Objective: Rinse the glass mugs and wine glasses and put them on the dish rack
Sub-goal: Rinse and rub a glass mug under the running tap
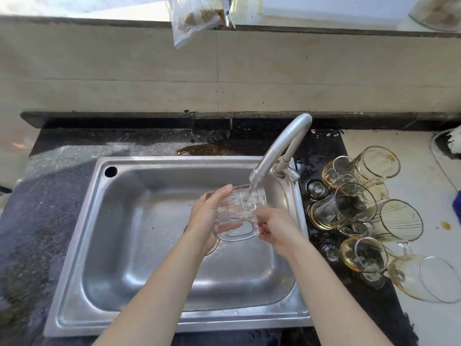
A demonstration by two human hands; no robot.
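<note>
Over sink's (79, 245) far right corner, under tap (282, 148): mug (238, 208) held in running water (252, 193), clear of basin floor. Mug lies on side, long axis roughly left-right across sink, handle (237, 234) turned toward near edge; which end is mouth, cannot tell. Left hand (208, 216) cups left end, fingers wrapped over top. Right hand (277, 229) pinches lower right side by handle, fingers curled. Stained glasses (349, 208) lie tipped on counter (424, 191), nearer right hand. Rack out of view. Judged: rinse under way.

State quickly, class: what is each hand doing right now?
Left hand: holds the mug under the tap.
Right hand: grips the same mug.
</note>
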